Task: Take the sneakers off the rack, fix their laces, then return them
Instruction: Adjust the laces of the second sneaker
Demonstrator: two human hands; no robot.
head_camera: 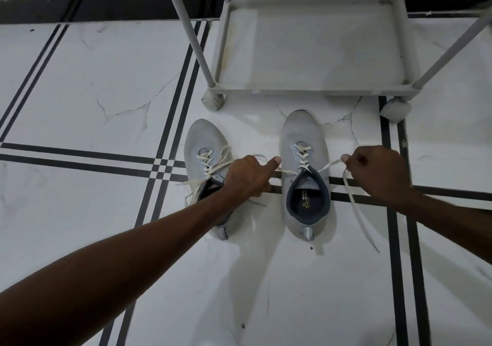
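Two light grey sneakers stand side by side on the tiled floor, toes pointing at the rack. The right sneaker has white laces, and each hand grips one end, pulled outward. My left hand holds the left lace end between the two shoes and partly covers the left sneaker. My right hand holds the right lace end, whose tail trails down across the floor. The left sneaker's laces lie loose and untied.
A grey shoe rack on wheels stands just beyond the shoes, its bottom shelf bare. White marble floor with black stripe lines spreads all around. A dark skirting runs along the wall at the top.
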